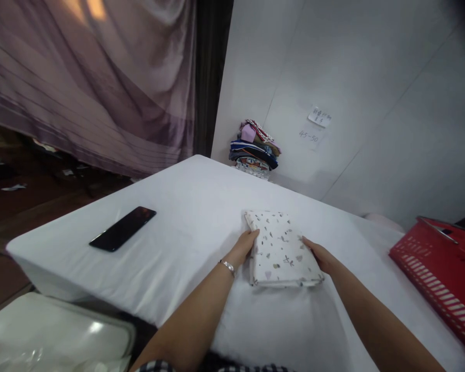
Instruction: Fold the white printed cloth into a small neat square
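A folded white cloth point(281, 253) with a small scattered print lies flat near the middle of the white-covered table point(189, 206). My left hand point(245, 248) grips its left edge, thumb on top and the other fingers hidden beneath or behind it. On the opposite side, my right hand point(318, 254) holds the right edge, its fingertips at the cloth's border. Several layers show along the near fold. A bracelet circles my left wrist.
A black phone point(123, 229) lies on the table's left part. Folded clothes point(253, 150) are stacked against the wall at the far side. At the right stands a red plastic basket point(444, 263). A white lidded container point(54, 330) sits lower left, and a curtain point(139, 88) hangs behind.
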`<state>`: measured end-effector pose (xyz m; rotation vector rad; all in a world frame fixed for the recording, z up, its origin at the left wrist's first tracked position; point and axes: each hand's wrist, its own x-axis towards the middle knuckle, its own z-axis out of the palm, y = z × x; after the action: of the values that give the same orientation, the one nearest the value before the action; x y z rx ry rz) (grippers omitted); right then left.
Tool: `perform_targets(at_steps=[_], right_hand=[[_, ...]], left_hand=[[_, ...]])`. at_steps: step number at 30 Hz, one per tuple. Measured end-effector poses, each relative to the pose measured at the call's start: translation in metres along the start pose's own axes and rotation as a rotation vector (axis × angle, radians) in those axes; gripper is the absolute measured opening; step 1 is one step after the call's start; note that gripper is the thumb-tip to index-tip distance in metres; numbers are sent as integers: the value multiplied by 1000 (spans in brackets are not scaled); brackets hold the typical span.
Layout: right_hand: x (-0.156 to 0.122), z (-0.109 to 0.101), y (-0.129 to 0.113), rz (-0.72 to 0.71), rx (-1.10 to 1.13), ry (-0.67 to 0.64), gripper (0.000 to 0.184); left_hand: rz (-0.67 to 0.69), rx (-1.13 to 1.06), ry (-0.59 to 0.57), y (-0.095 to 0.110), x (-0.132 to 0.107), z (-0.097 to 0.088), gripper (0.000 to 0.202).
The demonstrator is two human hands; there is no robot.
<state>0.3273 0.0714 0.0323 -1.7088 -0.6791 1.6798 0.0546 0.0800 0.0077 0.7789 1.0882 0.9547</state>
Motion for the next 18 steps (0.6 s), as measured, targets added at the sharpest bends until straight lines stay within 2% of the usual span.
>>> perform_targets(at_steps=[3, 5, 10, 15, 18], right_hand=[[-2, 7, -3, 8, -30, -11, 41], [-4, 9, -4, -10, -61, -4, 37], [-2, -1, -5, -230, -41, 4, 30], [-2, -9, 0, -148, -99, -6, 24], [-2, -8, 1, -159, -138, 10, 26]], left_hand=[[-55, -56, -30, 0, -1, 1, 42], [-74, -79, -28, 1, -2, 1, 42], [-109, -106, -32, 1, -4, 4, 34], [-132, -76, -11, -8, -1, 8, 39], [-130, -52, 13, -10, 1, 7, 39]])
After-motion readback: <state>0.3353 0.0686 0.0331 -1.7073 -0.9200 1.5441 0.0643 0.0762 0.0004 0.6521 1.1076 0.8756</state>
